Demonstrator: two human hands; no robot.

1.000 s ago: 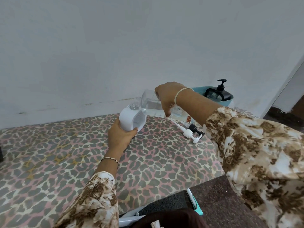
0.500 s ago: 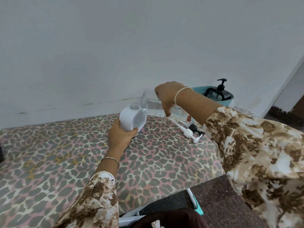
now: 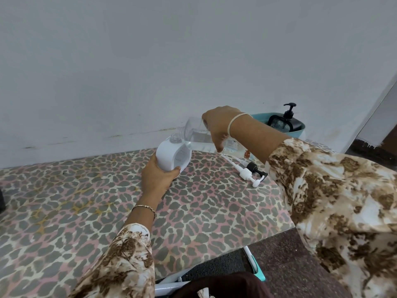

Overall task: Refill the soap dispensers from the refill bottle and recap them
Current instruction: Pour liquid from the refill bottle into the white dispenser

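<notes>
At the 12 o'clock part of the leopard-print cloth-covered table (image 3: 86, 201), the left hand (image 3: 158, 179) gripped the white rounded plastic soap dispenser (image 3: 171, 155) from its 7 o'clock side. The clear plastic refill bottle (image 3: 194, 132), held in the right hand (image 3: 217, 125), lay tilted at the dispenser's 2 o'clock, its mouth at the dispenser's neck. The white plastic pump head (image 3: 246, 174) and black plastic pump head (image 3: 254, 168) lay together on the table at the dispenser's 4 o'clock, and behind them, at 1 o'clock, the teal plastic tub (image 3: 300, 131) held the black pump-topped bottle (image 3: 285, 123).

A leopard-print tablecloth (image 3: 86, 211) spreads across the middle; a teal tub (image 3: 300, 131) sits at its 2 o'clock corner, against the pale wall (image 3: 150, 61) at 12 o'clock.
</notes>
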